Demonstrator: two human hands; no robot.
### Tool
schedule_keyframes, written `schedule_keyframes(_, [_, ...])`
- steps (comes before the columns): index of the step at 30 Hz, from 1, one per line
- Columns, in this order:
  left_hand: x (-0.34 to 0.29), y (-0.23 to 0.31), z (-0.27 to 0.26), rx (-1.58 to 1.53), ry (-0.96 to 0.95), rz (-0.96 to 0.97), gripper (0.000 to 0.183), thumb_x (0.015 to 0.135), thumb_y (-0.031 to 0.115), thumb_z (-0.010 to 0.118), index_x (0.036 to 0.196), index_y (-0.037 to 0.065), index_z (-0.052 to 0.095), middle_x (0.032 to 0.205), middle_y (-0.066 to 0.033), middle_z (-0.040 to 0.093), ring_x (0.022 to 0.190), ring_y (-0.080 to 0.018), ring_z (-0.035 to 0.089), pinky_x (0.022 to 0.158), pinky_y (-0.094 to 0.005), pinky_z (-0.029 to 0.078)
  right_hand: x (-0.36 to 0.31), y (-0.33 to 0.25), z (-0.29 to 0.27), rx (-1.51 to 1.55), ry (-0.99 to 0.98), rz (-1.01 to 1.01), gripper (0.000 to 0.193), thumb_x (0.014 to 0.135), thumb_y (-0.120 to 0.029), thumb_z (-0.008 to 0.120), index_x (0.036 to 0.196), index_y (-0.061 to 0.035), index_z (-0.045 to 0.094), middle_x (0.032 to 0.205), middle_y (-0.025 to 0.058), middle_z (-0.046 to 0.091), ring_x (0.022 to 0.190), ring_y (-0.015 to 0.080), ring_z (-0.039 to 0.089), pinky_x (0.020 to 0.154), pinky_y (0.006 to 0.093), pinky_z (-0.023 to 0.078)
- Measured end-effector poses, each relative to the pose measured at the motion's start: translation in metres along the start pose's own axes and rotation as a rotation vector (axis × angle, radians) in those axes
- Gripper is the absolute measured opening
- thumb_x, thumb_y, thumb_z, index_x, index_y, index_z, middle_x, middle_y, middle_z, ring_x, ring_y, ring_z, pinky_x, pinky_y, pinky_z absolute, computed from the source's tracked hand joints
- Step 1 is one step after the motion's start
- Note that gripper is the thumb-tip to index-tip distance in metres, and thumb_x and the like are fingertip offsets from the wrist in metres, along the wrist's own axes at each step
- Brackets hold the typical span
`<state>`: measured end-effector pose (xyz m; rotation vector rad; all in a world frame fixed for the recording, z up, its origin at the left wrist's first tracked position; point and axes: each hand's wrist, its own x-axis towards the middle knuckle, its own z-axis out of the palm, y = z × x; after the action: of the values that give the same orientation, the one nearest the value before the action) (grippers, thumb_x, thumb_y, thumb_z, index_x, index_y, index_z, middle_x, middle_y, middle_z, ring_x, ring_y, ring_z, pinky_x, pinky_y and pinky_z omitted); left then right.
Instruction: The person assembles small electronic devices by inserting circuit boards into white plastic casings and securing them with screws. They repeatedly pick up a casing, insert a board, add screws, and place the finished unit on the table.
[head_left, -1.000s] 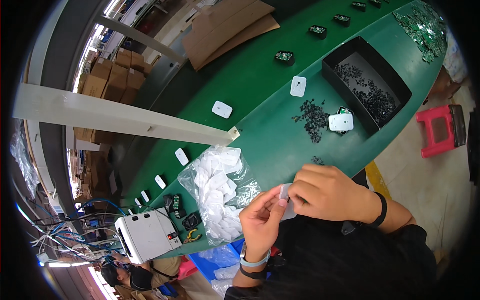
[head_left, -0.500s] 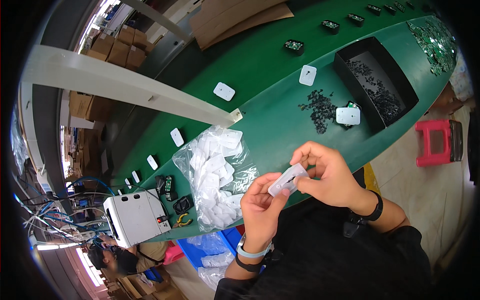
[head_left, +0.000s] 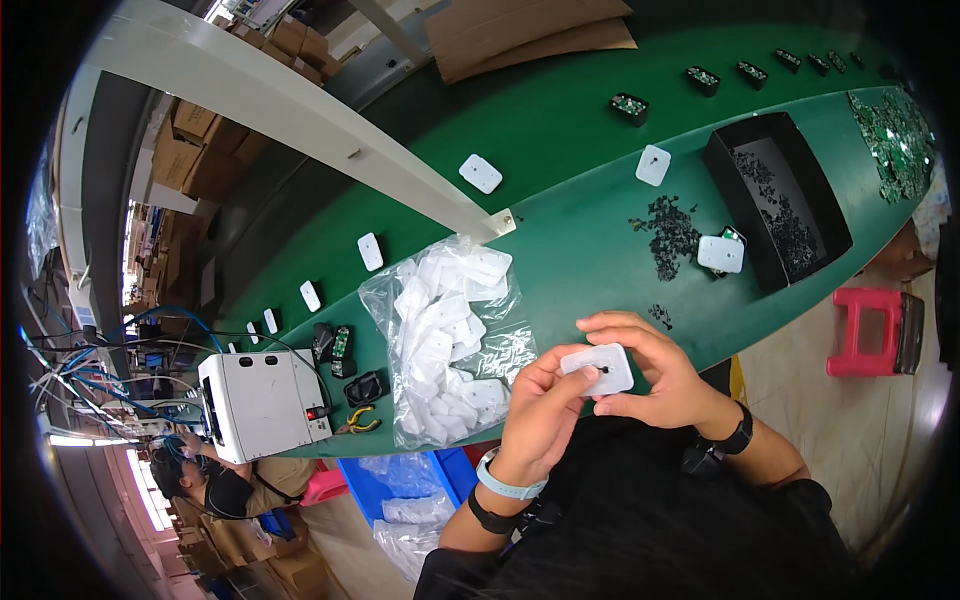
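Observation:
Between my hands is a white rounded plastic cover point(head_left: 620, 382) with a small black piece at its middle. My left hand point(head_left: 545, 415) grips the cover's left side, thumb on its top face close to the black piece. Curved round the cover's right side, my right hand point(head_left: 668, 375) has its fingers and thumb apart; whether they touch the edge is hard to see. Left of my hands, a clear plastic bag point(head_left: 525, 345) holds many white covers point(head_left: 430, 355). Small black parts point(head_left: 668, 238) lie heaped beyond my right hand, with a few more point(head_left: 660, 316) nearer it.
A black box point(head_left: 735, 200) of black parts stands at right, beside a cover point(head_left: 720, 254) on a circuit board. Green boards point(head_left: 890, 145) are piled far right. Black housings point(head_left: 629, 108) line the belt. At left are a white machine point(head_left: 262, 405), pliers point(head_left: 360, 420) and a metal post point(head_left: 400, 180).
The cover has turned to show its broad face upward. My right fingers and thumb have come off its face and spread around its side. The whole view has shifted slightly.

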<state>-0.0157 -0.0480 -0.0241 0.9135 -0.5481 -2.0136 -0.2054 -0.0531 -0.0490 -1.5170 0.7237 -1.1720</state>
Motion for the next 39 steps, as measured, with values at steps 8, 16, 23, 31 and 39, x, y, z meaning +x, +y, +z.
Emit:
schedule_keyframes(8, [0.013, 0.0, 0.007, 0.038, -0.048, -0.138, 0.029, 0.1, 0.006, 0.061, 0.127, -0.001, 0.061, 0.114, -0.0082, 0.07, 0.105, -0.0152, 0.066, 0.092, -0.0321, 0.053, -0.015, 0.022, -0.01, 0.413, 0.074, 0.095, 0.061, 0.08, 0.001, 0.082, 0.135, -0.0032, 0.054, 0.141, 0.0167, 0.056, 0.132, 0.0232, 0.055, 0.109, 0.0402, 0.046])
schedule_keyframes(16, [0.052, 0.002, -0.036, 0.791, 0.138, 0.072, 0.025, 0.097, 0.008, 0.064, 0.12, -0.001, 0.062, 0.101, -0.0086, 0.071, 0.086, -0.0137, 0.066, 0.076, -0.0273, 0.053, -0.038, 0.03, -0.053, 0.501, 0.289, 0.173, 0.065, 0.081, 0.004, 0.079, 0.139, 0.0004, 0.05, 0.132, 0.0168, 0.064, 0.123, 0.0225, 0.062, 0.104, 0.0391, 0.05])
schedule_keyframes(23, [0.223, 0.032, 0.03, 1.4, 0.087, 0.525, 0.033, 0.085, 0.023, 0.076, 0.102, -0.002, 0.064, 0.086, -0.0155, 0.07, 0.075, -0.0261, 0.069, 0.071, -0.0363, 0.055, -0.052, 0.025, -0.069, 0.55, 0.343, 0.158, 0.065, 0.082, 0.0, 0.081, 0.139, 0.0016, 0.05, 0.13, 0.0166, 0.064, 0.122, 0.0233, 0.062, 0.105, 0.0406, 0.049])
schedule_keyframes(31, [0.35, 0.005, 0.108, 1.728, 0.52, 0.606, 0.068, 0.078, 0.049, 0.08, 0.11, -0.005, 0.052, 0.113, -0.025, 0.061, 0.101, -0.0431, 0.064, 0.085, -0.0487, 0.054, -0.078, 0.006, -0.085, 0.476, 0.412, 0.127, 0.065, 0.08, -0.002, 0.084, 0.137, 0.0015, 0.052, 0.128, 0.0168, 0.066, 0.122, 0.0228, 0.062, 0.105, 0.0397, 0.049])
schedule_keyframes(39, [0.378, -0.006, 0.076, 1.452, 0.583, 0.736, 0.043, 0.086, 0.027, 0.07, 0.11, -0.007, 0.055, 0.11, -0.0286, 0.061, 0.103, -0.0444, 0.061, 0.089, -0.0504, 0.05, -0.084, 0.002, -0.097, 0.475, 0.403, 0.097, 0.065, 0.079, -0.001, 0.084, 0.136, 0.0021, 0.053, 0.126, 0.0164, 0.066, 0.12, 0.0223, 0.062, 0.105, 0.0403, 0.048])
